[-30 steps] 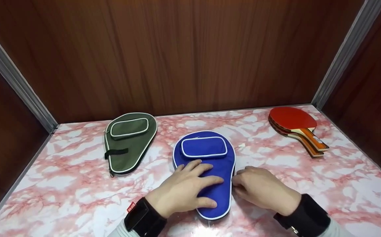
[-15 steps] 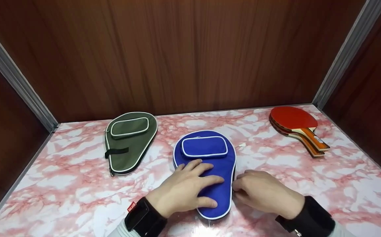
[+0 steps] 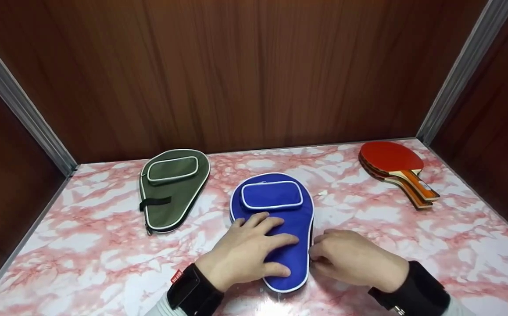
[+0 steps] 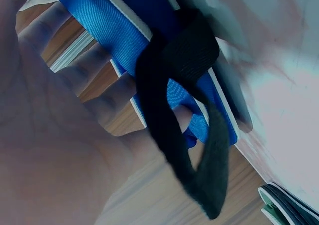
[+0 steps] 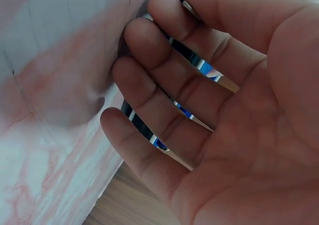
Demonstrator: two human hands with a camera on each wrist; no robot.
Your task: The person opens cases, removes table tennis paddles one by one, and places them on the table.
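Observation:
A blue table tennis bat case with white piping lies flat, its pocket at the wide far end. My left hand rests on its front with fingers spread, holding it down. A black strap loop hangs from the case's side in the left wrist view. At the case's right edge, my right hand has its fingers curled. Thumb and index finger pinch a small zipper pull, mostly hidden by the fingertips. Dark gaps show along that edge; how far the zip is undone is hidden.
To the left lies a dark green bat case with a black strap. Two stacked red table tennis bats lie at the back right, handles pointing toward the near right. Brown wood-grain panels enclose the marbled pink-white table.
My right hand has slid slightly toward me along the case's right edge, still pinching. My left hand stays in place, and the case has hardly moved.

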